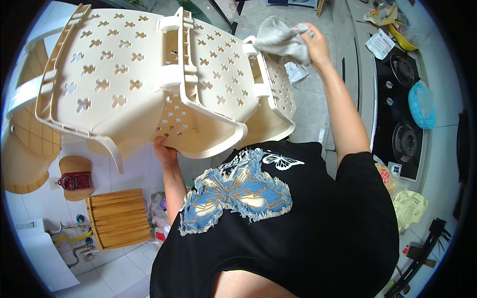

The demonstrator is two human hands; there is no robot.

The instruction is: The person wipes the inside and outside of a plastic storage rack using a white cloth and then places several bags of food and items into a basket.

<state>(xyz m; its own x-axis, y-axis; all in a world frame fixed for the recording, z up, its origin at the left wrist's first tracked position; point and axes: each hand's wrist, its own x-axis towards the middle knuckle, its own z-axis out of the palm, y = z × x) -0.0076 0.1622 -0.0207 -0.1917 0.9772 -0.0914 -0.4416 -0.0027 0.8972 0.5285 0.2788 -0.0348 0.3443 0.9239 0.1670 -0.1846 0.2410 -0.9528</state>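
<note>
A cream plastic rack of stacked baskets (220,70) with small shaped cut-outs stretches across the upper left, before my body. My left hand (164,149) grips the lower edge of one basket's side, with part of the fingers hidden behind the plastic. A crumpled pale grey cloth (281,41) is bunched in my right hand (316,46). It hangs beside the rack's right-hand end, overlapping the top of the end basket in view; whether cloth and plastic touch, I cannot tell.
On the right, a counter carries a black gas hob (397,97), a blue basket (421,106) and a yellow basket (402,37). A slatted wooden panel (119,219) and water pipes (69,227) are at the lower left. A white packet (296,71) lies on the tiled floor (309,98).
</note>
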